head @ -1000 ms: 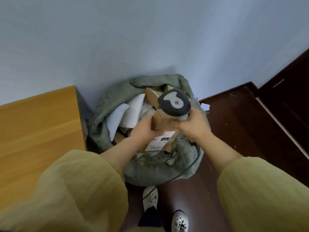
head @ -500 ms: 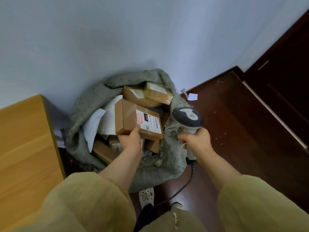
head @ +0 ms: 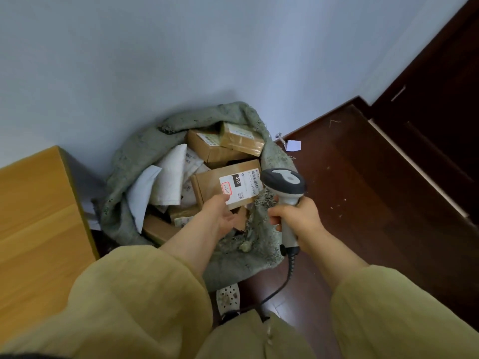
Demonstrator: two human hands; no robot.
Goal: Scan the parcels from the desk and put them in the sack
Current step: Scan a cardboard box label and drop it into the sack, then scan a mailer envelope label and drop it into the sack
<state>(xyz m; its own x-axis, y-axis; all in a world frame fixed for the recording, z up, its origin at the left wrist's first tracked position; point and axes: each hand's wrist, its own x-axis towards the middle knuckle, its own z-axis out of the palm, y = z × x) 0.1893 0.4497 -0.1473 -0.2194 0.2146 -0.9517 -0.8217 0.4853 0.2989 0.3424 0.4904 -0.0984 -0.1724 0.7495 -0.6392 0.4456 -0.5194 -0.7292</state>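
Note:
The grey-green sack (head: pixel 145 156) stands open on the floor against the wall, holding several parcels. On top lies a brown box with a white label (head: pixel 228 183), label up. My left hand (head: pixel 220 218) is just under the box's near edge, palm showing and fingers relaxed, thumb touching the label's corner. My right hand (head: pixel 298 218) grips the handle of the grey barcode scanner (head: pixel 283 182), whose head sits beside the box's right end, over the sack's rim.
Two more brown boxes (head: pixel 207 146) and white padded mailers (head: pixel 168 177) fill the sack. The wooden desk (head: pixel 33 203) is at left. Dark wood floor, a paper scrap (head: pixel 294 145) and a dark door (head: pixel 440 99) lie to the right. The scanner cable (head: pixel 285 281) hangs by my shoe (head: pixel 228 296).
The labelled box went from being held under the scanner to lying on the pile in the sack. My left hand's grip on it has loosened. The scanner has moved off to the right.

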